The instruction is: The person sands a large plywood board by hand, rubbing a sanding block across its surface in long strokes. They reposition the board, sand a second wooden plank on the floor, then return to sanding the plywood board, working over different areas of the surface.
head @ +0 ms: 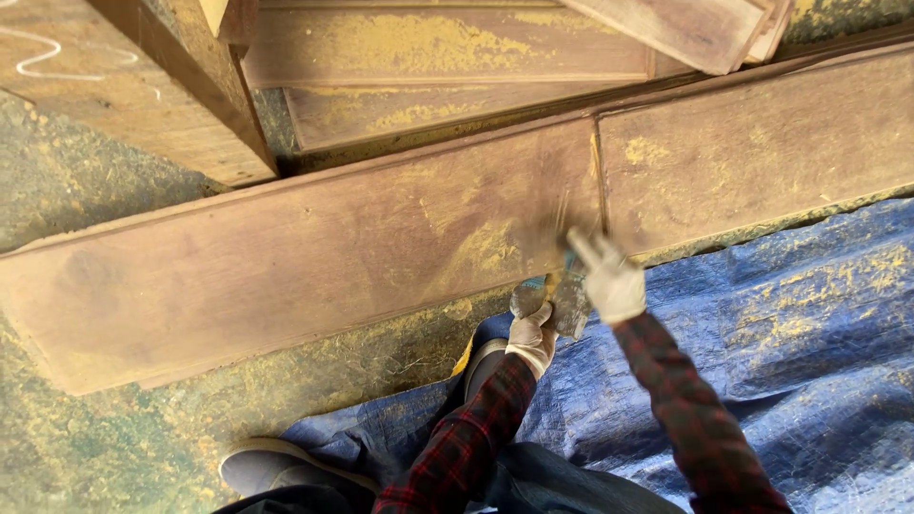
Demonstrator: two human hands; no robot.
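Both my hands wear pale work gloves below red and black plaid sleeves. My left hand [531, 338] and my right hand [609, 281] grip a blurred grey power tool [562, 300] with a yellow and teal body. Its front end meets the near edge of a long brown wooden plank [286, 257], close to the joint with a second plank [762, 143] on the right. Yellow sawdust streaks both planks around the joint. The tool's working end is too blurred to make out.
More planks [438, 48] are stacked behind, and a thick timber block [143, 86] lies at the upper left. A blue tarp [809, 333] dusted with sawdust covers the ground on the right. My shoes [276, 471] stand on sawdust-covered ground at the bottom.
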